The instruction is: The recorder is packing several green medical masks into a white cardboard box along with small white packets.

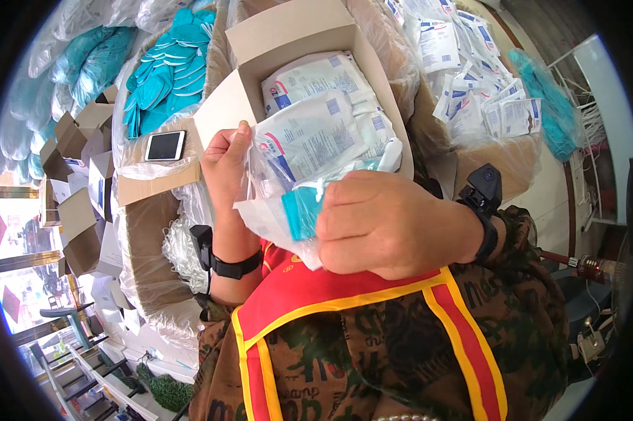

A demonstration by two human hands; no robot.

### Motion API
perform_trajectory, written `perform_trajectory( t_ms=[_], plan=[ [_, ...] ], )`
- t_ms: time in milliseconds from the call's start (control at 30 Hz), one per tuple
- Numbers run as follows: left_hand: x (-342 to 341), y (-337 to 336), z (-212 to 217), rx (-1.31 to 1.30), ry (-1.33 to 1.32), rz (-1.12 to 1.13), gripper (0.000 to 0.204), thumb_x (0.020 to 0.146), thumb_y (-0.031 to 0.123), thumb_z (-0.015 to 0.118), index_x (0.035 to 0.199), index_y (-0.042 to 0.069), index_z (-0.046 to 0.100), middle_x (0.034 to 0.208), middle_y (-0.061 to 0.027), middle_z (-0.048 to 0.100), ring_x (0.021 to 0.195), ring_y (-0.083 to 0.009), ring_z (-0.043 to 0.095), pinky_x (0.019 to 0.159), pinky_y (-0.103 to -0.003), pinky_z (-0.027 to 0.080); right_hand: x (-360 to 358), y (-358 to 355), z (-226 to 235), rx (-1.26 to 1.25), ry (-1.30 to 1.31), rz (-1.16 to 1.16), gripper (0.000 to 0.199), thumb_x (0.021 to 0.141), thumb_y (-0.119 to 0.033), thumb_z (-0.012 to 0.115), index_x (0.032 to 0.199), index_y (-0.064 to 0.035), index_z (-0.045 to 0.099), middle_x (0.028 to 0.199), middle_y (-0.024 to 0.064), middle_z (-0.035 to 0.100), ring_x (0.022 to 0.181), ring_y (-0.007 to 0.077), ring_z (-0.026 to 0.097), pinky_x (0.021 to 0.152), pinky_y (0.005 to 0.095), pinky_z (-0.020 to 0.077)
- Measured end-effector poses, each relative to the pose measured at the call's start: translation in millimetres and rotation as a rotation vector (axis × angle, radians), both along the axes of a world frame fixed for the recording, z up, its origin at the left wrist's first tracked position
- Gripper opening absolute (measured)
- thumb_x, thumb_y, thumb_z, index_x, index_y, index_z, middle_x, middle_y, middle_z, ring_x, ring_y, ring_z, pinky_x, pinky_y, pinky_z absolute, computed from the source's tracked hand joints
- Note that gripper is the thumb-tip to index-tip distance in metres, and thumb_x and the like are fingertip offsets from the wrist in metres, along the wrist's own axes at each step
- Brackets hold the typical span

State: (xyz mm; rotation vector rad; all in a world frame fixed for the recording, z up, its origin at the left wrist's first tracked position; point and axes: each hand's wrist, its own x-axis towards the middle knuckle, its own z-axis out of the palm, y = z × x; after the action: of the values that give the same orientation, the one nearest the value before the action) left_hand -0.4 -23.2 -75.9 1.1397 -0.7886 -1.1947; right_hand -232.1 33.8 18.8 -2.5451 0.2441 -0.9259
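A: Head view, close over both hands. Left hand (225, 168) up, thumb + fingers pinched shut on top edge of clear plastic bag (274, 203), holding mouth of bag up. White paper-backed sterile packet (309, 137) standing in bag, upper part poking out.

B: Right hand (386, 224)?

A: Curled nearly closed, knuckles toward cam, wrapped round teal folded item (301, 210) at bag mouth. Fingertips hidden behind item + film, so exact pinch: cannot tell. Teal piece looks partway in, not seated.

B: Bag where, relative to box?

A: Held in air at chest, just in front of near edge of open cardboard box (309, 31); more white packets (316, 77) lying inside box. Not resting on anything.

B: Tips for doing step clean?

A: Judgement only: keep left pinch high + taut so mouth stays open; slack film likely to fold over teal piece. Slide teal item flat alongside packet, not across it, else corners snag. Ease right grip once item past lip.

B: Surroundings?

A: Phone (165, 146) on flap of carton at left; teal gloves (165, 74) heaped in lined carton at far left; loose white packets (470, 77) in lined carton at far right. Black wrist bands on both arms.
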Motion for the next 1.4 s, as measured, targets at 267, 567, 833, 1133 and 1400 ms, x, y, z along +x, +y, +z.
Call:
perform_trajectory(
  t_ms=[267, 567, 833, 1133, 1400],
  plan=[
    [-29.9, 41.5, 56.0, -0.236, -0.357, -0.325, 0.005, 0.084, 0.002, 0.068, 0.089, -0.001, 0.068, 0.077, -0.0023, 0.066, 0.072, -0.0068, 0.058, 0.064, -0.020, 0.045, -10.1, -47.3, -9.1, -0.059, 0.004, -0.302, 0.013, 0.077, -0.010, 0.062, 0.089, -0.0067, 0.062, 0.085, 0.0089, 0.056, 0.083, 0.0282, 0.055, 0.074, 0.0360, 0.0461],
    [-41.9, 54.6, 53.2, -0.295, -0.541, -0.212, 0.005, 0.086, 0.005, 0.068, 0.086, 0.000, 0.067, 0.078, -0.0033, 0.066, 0.073, -0.0062, 0.057, 0.066, -0.020, 0.044, -2.0, -53.9, -27.2, 0.064, -0.045, -0.313, 0.012, 0.076, -0.012, 0.066, 0.085, -0.0055, 0.061, 0.083, 0.0094, 0.053, 0.086, 0.0296, 0.054, 0.077, 0.0388, 0.0449],
    [-47.6, 49.3, 47.3, -0.112, 0.006, -0.253, 0.008, 0.088, 0.006, 0.065, 0.086, 0.000, 0.060, 0.078, -0.0030, 0.064, 0.070, -0.0055, 0.055, 0.065, -0.019, 0.045, 9.7, -38.6, -21.7, -0.274, 0.022, -0.431, 0.009, 0.068, -0.010, 0.060, 0.073, -0.0098, 0.053, 0.072, 0.0042, 0.046, 0.072, 0.0220, 0.049, 0.064, 0.0329, 0.0390],
    [-20.9, 13.6, 10.8, 0.004, 0.036, 0.032, 0.018, 0.088, 0.015, 0.067, 0.078, 0.003, 0.059, 0.069, -0.0004, 0.059, 0.057, -0.0061, 0.051, 0.052, -0.021, 0.041, 18.1, -12.1, -17.8, -0.153, 0.021, -0.142, 0.007, 0.074, -0.013, 0.058, 0.072, -0.0105, 0.053, 0.077, 0.0024, 0.052, 0.079, 0.0200, 0.053, 0.071, 0.0330, 0.0416],
    [-17.0, 12.9, 21.5, -0.089, -0.921, -0.067, 0.013, 0.082, 0.011, 0.068, 0.083, 0.001, 0.060, 0.071, -0.0064, 0.061, 0.066, -0.0152, 0.057, 0.059, -0.028, 0.044, 3.2, -21.1, -2.9, 0.026, -0.135, -0.103, 0.011, 0.072, -0.006, 0.065, 0.078, -0.0047, 0.056, 0.080, 0.0081, 0.053, 0.074, 0.0272, 0.052, 0.066, 0.0366, 0.0427]
  ],
)
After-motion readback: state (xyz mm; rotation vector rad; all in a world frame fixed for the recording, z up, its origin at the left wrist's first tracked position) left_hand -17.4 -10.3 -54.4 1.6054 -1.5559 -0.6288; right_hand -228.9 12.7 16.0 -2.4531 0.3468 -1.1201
